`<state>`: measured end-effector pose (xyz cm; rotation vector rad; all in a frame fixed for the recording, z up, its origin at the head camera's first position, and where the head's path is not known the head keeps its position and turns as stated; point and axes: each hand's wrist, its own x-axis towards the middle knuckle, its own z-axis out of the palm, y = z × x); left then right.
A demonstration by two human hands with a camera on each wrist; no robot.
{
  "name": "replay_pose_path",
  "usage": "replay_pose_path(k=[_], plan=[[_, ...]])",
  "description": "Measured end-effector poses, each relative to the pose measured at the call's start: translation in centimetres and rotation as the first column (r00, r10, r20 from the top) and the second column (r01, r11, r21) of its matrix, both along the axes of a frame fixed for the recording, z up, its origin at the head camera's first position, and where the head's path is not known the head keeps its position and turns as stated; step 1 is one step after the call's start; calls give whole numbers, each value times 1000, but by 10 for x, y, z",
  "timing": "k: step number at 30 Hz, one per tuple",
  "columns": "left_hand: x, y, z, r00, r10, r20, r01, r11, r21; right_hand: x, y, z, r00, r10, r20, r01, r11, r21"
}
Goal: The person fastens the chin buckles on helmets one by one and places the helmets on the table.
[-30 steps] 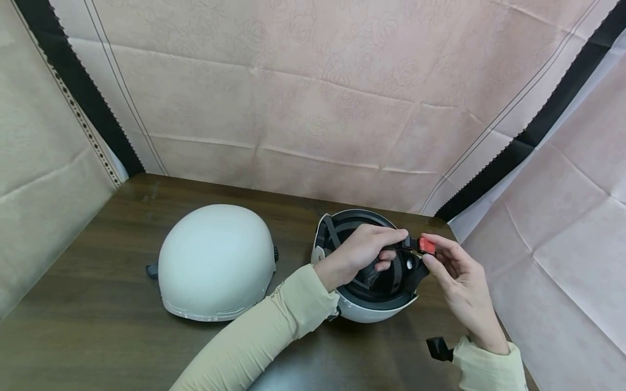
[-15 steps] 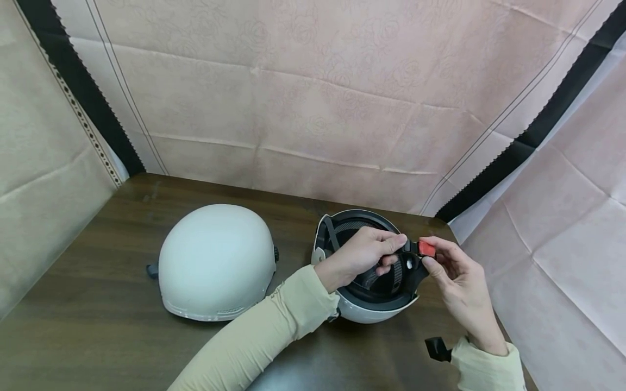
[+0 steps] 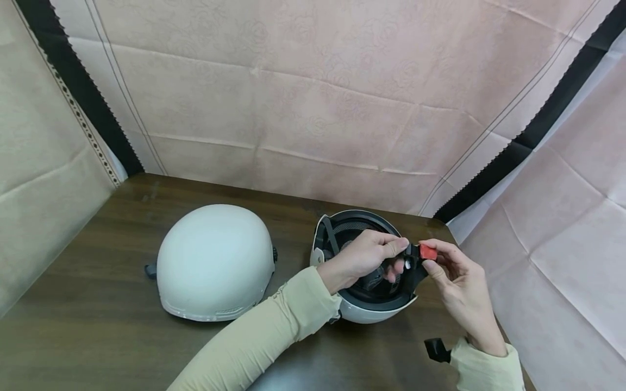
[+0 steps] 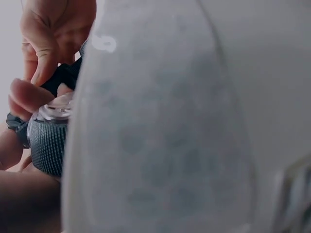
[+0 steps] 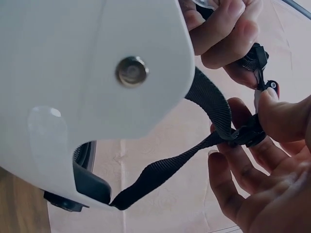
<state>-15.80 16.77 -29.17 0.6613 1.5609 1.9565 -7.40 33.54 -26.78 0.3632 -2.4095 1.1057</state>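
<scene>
A white helmet lies upside down on the right, its black padded inside showing. Above its opening my left hand pinches one end of the black chin strap between thumb and forefinger. My right hand pinches the red part of the buckle between thumb and fingertips. In the right wrist view the black webbing runs from the shell to the buckle at my right fingers, and the two buckle ends sit close together. The left wrist view is mostly filled by the blurred helmet shell, with fingertips behind it.
A second white helmet sits dome up on the brown wooden table, left of my left forearm. Pale cloth walls enclose the table at the back and sides. A small black piece sticks out from my right cuff.
Both hands have shifted slightly, the left one a little to the right. The red buckle part has moved slightly right and down. Both helmets stay in place.
</scene>
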Motion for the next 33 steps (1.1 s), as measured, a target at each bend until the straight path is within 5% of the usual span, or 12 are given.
replay_pose_path(k=[6,15,21,27,31,33], plan=[[0,3,1,1000,-4,-27,3,1000,-9,0,5,-1,1000,26,-15,-26,999,-23],[2,7,-2,1000,-5,24,5,1000,-11,-13,20,-18,1000,0,0,0,999,45],[2,9,-2,1000,2,-4,-2,1000,-14,-9,15,-12,1000,-6,6,5,998,66],[-3,0,0,986,130,-102,-145,976,-163,-3,5,0,999,-32,29,30,997,73],[-7,-12,1,975,185,-126,-207,958,-200,-8,14,-8,994,-93,50,89,993,77],[-8,-20,1,963,183,-200,-228,945,-234,-11,21,-16,990,-123,73,117,990,81]])
